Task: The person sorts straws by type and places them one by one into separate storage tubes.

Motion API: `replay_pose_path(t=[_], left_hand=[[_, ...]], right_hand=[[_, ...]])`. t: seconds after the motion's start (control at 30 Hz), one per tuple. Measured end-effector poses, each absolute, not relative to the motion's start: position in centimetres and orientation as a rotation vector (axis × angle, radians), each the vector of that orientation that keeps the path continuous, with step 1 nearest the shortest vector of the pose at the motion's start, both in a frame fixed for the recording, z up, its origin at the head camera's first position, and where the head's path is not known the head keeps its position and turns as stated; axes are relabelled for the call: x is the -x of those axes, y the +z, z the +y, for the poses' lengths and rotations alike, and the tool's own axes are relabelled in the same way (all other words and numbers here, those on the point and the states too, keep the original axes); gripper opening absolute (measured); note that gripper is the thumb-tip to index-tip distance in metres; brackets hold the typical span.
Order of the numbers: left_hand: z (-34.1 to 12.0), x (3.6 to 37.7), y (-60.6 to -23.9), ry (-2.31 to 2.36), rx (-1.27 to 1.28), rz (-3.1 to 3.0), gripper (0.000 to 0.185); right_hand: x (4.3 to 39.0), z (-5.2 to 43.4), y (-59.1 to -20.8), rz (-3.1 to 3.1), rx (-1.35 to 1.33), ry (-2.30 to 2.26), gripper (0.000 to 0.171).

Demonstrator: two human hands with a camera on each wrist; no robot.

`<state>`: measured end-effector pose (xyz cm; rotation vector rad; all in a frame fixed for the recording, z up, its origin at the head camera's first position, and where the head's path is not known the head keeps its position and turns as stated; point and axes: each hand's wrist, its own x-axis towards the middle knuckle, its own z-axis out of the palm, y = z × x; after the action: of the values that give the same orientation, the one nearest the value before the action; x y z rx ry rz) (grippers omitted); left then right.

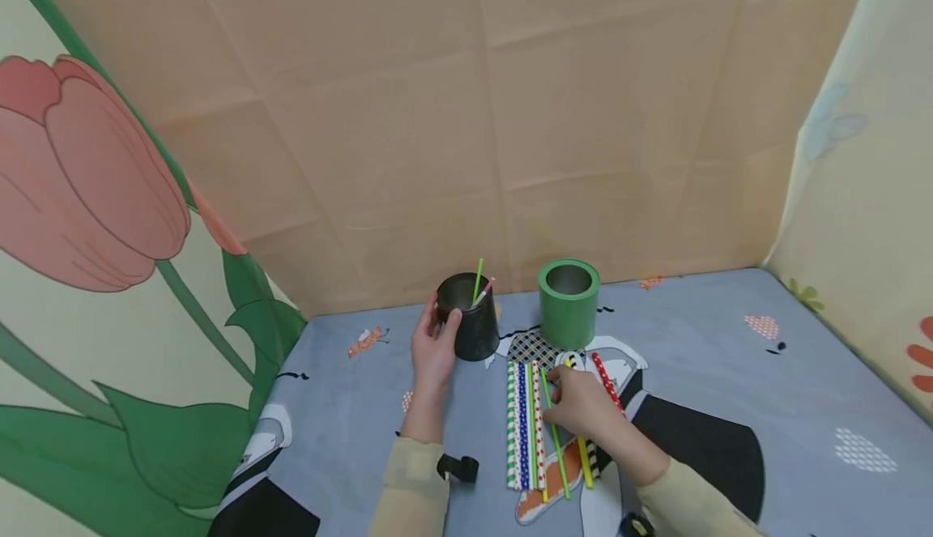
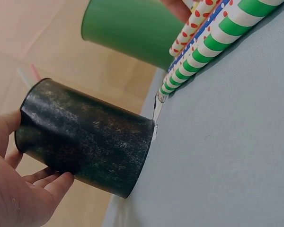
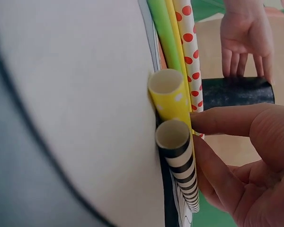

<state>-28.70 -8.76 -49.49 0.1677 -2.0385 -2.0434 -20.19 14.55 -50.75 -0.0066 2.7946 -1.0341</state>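
1. The straws [image 1: 543, 424] lie side by side on the cloth [image 1: 729, 359], low in the middle of the head view; the right hand [image 1: 583, 403] curls its fingers on them, touching a yellow dotted straw [image 3: 173, 101] and a black striped straw [image 3: 180, 161].
2. The left hand [image 1: 432, 351] wraps round the black cup [image 1: 470, 326], just above the straws; two straws already stand in it.
3. The green cup [image 1: 568, 302] stands near on the right.
4. The straws are round and light; a clumsy pinch could roll them apart or lift two at once.
5. A push could tip the black cup.

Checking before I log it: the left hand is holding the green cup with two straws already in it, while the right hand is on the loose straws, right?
Not quite: the left hand holds the black cup, which has the two straws, per the head view. The green cup stands untouched. The right hand is on the loose straws.
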Motion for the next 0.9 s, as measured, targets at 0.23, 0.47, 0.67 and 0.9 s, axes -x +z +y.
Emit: replay_pose_path(t=[0.23,0.47,0.67,0.9], left_hand=[[-8.9,28.6,-49.4,-2.041,-0.157,-2.038,0.064],[-8.8,28.6,-49.3,-2.047,-0.166,-2.036,0.064],[-8.8,28.6,-49.4,-2.042,-0.141,-2.029,0.064],[-8.9,28.7,-49.6,-2.052,-0.141,-2.021,0.064]], right_hand=[[20.4,14.4,-51.0,2.784,-0.005,-1.038,0.062],[20.6,14.6,-51.1,2.741,-0.049,-1.075,0.066],[20.8,15.2,-51.0,2.658,-0.107,-1.176,0.068],[20.7,16.1,-50.2,2.518,-0.15,-1.345,0.065]])
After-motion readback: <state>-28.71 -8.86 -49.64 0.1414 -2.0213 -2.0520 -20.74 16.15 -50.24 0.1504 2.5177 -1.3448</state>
